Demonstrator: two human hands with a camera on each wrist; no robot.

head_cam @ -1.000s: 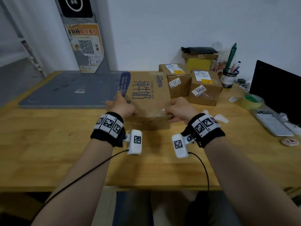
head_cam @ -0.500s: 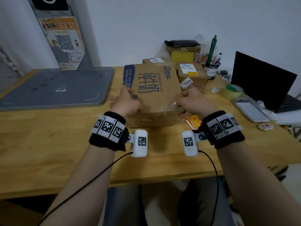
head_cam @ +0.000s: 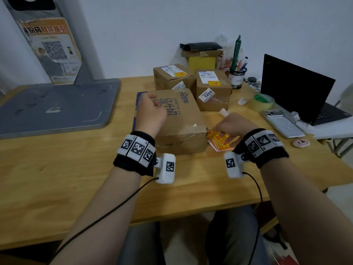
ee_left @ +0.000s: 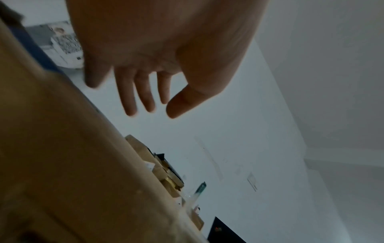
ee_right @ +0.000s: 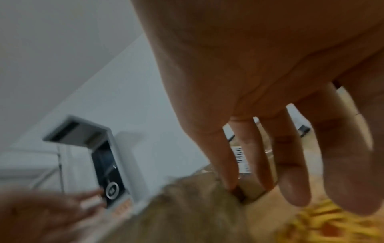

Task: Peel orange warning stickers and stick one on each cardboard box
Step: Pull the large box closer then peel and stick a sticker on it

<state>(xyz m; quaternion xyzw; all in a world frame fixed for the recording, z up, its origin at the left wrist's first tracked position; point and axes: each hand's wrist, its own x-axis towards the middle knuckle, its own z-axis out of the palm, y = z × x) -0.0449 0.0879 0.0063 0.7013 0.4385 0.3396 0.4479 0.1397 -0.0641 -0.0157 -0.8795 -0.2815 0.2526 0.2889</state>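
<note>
Head view: a large brown cardboard box with blue printed characters [head_cam: 177, 119] is seen lying flat on the light wooden desk [head_cam: 57, 178], directly ahead of the person. The left hand [head_cam: 150, 111] is held just above the box's left half; in the left wrist view its fingers [ee_left: 133, 92] are shown straight and loosely spread, the grip wide and nothing held. The right hand [head_cam: 234, 123] is lowered beside the box's right near corner, over a loose pile of orange and yellow warning stickers [head_cam: 219, 140] lying on the desk and touching the box's side. In the right wrist view the fingers [ee_right: 290, 156] are seen extended downward, tips just above the blurred yellow stickers [ee_right: 332, 225]; whether a sticker is actually touched cannot be told, and nothing is pinched. Behind the large box, two smaller brown cardboard boxes [head_cam: 193, 83] are seen side by side, each already marked with an orange sticker on top. A roll of clear tape [head_cam: 263, 102] and a white phone [head_cam: 282, 123] lie to the right.
</note>
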